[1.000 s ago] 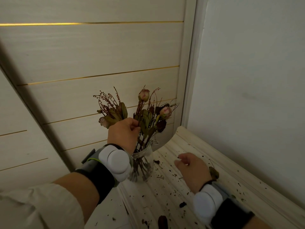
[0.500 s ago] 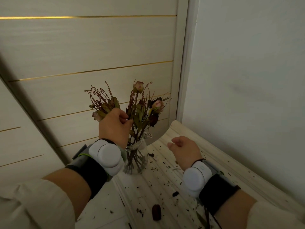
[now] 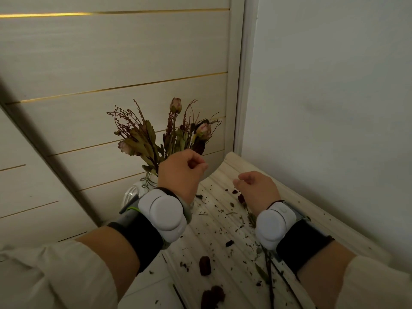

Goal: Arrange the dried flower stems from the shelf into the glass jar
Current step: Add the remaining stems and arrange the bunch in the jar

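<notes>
The glass jar stands at the back left corner of the white shelf, half hidden behind my left wrist. Dried flower stems with pink rosebuds and brown sprigs stand upright in it. My left hand hovers in front of the bouquet with its fingers curled in, and I see nothing in it. My right hand hangs loosely curled above the shelf and holds nothing. One loose dried stem with a dark rose head lies on the shelf beneath my right wrist.
Dark petal chunks and fine crumbs are scattered over the shelf. A panelled wall rises right behind the jar. A plain white wall borders the shelf on the right.
My left hand has let go of the stems in the jar and drawn back towards me. My right hand has risen slightly and still holds nothing.
</notes>
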Demonstrator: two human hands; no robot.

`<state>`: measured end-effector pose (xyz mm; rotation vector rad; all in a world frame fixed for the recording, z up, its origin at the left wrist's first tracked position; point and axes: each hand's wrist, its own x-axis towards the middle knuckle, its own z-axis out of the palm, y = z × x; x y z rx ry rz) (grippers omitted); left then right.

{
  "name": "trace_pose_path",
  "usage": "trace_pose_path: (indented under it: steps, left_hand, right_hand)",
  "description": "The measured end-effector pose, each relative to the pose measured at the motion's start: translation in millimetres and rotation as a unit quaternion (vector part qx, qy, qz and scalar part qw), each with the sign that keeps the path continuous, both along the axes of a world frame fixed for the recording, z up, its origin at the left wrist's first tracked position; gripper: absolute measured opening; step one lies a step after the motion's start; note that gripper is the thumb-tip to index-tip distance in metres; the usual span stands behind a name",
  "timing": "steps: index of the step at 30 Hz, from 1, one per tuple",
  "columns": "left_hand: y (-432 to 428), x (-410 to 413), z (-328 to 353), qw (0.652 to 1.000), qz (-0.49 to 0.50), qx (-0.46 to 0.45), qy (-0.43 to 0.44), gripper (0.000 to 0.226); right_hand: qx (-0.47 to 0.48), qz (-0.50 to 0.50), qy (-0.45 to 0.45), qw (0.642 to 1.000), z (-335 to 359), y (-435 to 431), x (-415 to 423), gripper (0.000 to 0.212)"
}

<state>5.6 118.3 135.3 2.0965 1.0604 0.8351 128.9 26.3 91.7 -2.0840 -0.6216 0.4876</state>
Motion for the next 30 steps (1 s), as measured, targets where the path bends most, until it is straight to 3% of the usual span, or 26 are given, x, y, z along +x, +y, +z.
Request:
trace_pose_path:
  steps: [11, 21, 30]
  left_hand:
    - [-54, 24, -57, 0.982, -0.087, -0.145, 0.083, 0.013]
    - [-90, 31, -117, 0.959, -0.066, -0.24, 0.139, 0.014]
    - [-106, 42, -133, 0.952, -0.056, -0.239, 0.182, 0.021]
  right_hand:
    - [-0.03, -0.043, 0.018, 0.998, -22, -49, 22, 0.029]
    - [-0.091, -0.038, 0.039, 0.994, -61, -82, 27, 0.029]
    - [-0.121, -0.056, 0.063, 0.989, -84, -88, 26, 0.027]
